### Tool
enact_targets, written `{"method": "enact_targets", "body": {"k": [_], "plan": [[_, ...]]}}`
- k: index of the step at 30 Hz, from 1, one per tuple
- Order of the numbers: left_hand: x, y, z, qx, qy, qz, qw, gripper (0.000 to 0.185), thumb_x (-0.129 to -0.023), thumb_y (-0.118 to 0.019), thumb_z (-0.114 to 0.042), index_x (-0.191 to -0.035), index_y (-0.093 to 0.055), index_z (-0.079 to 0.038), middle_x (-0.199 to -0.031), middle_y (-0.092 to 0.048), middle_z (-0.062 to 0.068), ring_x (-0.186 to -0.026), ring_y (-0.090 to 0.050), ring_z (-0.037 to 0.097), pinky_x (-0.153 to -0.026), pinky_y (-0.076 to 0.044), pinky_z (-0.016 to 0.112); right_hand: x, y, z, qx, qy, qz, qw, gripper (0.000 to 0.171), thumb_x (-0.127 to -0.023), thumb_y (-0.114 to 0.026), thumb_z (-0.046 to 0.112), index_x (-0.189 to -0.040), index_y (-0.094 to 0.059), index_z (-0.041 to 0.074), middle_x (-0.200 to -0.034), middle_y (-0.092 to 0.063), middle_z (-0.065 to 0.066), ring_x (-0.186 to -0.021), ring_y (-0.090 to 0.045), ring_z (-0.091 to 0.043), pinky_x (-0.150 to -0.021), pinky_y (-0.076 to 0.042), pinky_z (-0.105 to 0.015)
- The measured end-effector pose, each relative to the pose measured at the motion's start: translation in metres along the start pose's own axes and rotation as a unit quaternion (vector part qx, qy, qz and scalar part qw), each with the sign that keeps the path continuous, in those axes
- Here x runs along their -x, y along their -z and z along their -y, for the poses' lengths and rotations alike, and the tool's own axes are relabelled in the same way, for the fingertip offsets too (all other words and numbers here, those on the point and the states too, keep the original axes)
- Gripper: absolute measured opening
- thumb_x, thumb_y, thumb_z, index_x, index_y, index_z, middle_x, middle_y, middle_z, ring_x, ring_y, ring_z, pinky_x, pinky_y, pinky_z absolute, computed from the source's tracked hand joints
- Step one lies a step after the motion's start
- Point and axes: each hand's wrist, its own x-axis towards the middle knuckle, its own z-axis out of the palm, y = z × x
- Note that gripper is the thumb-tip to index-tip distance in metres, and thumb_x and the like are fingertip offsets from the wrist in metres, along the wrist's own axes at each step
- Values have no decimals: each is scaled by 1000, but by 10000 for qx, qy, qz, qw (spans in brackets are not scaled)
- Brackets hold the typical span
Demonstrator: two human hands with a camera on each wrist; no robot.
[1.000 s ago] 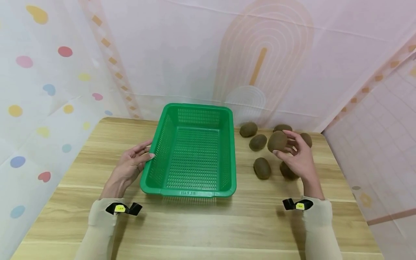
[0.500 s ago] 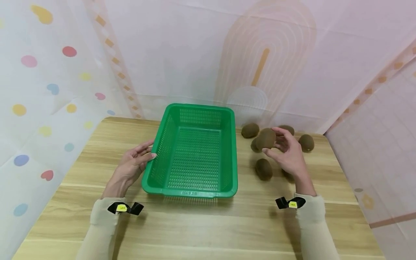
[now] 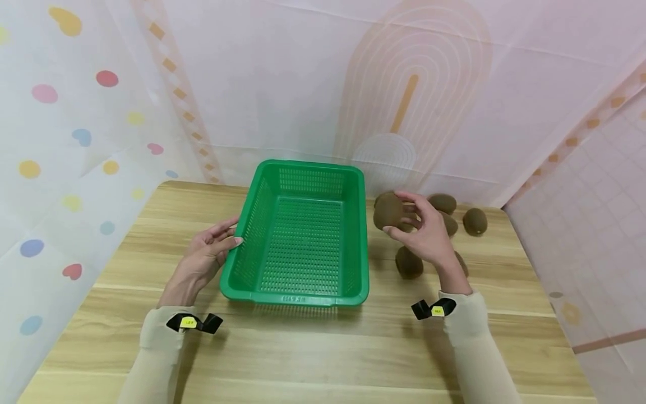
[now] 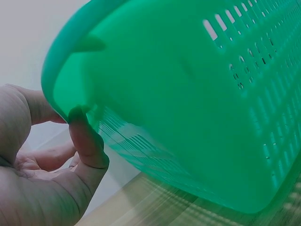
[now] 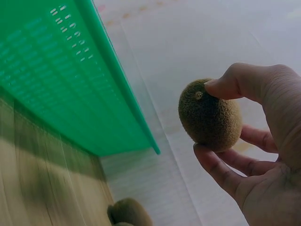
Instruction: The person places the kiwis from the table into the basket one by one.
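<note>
A green plastic basket (image 3: 301,301) with slotted walls stands on the wooden table, and nothing lies inside it. My left hand (image 3: 202,258) pinches its left rim between thumb and fingers; the left wrist view shows that hand (image 4: 61,174) at the rim up close. Just right of the basket, my right hand (image 3: 426,230) holds a brown kiwi (image 3: 388,211) above the table. In the right wrist view, thumb and fingertips grip this fuzzy kiwi (image 5: 210,115) from both sides, outside the basket wall.
Several more kiwis lie to the right, among them a near kiwi (image 3: 409,264) and a far-right kiwi (image 3: 475,221); the right hand partly hides some. A patterned cloth (image 3: 287,84) hangs behind the wooden table (image 3: 303,359).
My right hand has carried the kiwi leftward, closer to the basket's right side. The left hand keeps its hold on the rim, and the basket stays put.
</note>
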Motion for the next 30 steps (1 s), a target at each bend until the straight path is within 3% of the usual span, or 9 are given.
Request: {"method": "enact_targets", "body": {"k": [7, 14, 21, 30], "plan": [[2, 2, -1, 75, -19, -51, 10000, 57, -97, -66, 4, -150, -48, -6, -110, -69, -2, -95, -69, 7, -82, -63, 20, -9, -19, 7, -65, 112, 214, 9997, 70, -82, -85, 5, -145, -55, 12, -135, -59, -10, -117, -60, -27, -100, -58, -43], [1, 2, -1, 92, -89, 52, 9999, 60, -97, -65, 5, -153, -42, -2, -111, -69, -1, -96, -69, 8, -83, -63, 20, -14, -39, 12, -352, 379, 454, 9976, 71, -80, -86, 2, -143, -56, 10, -134, -60, -11, -117, -63, -30, -95, -62, -31], [0, 1, -1, 94, -37, 17, 9999, 60, -97, -65, 5, -152, -43, -3, -111, -69, -1, -96, -70, 8, -84, -63, 21, -15, -49, 20, -162, 370, 622, 9972, 70, -83, -85, 9, -146, -54, 12, -139, -57, -10, -120, -63, -33, -98, -61, -42], [-1, -1, 1, 177, -21, 8, 9998, 59, -97, -65, 6, -151, -45, -3, -110, -70, -1, -95, -70, 8, -83, -63, 21, -16, -54, 21, -30, 269, 823, 9962, 69, -85, -85, 12, -146, -54, 13, -143, -56, -8, -123, -62, -33, -99, -61, -42]]}}
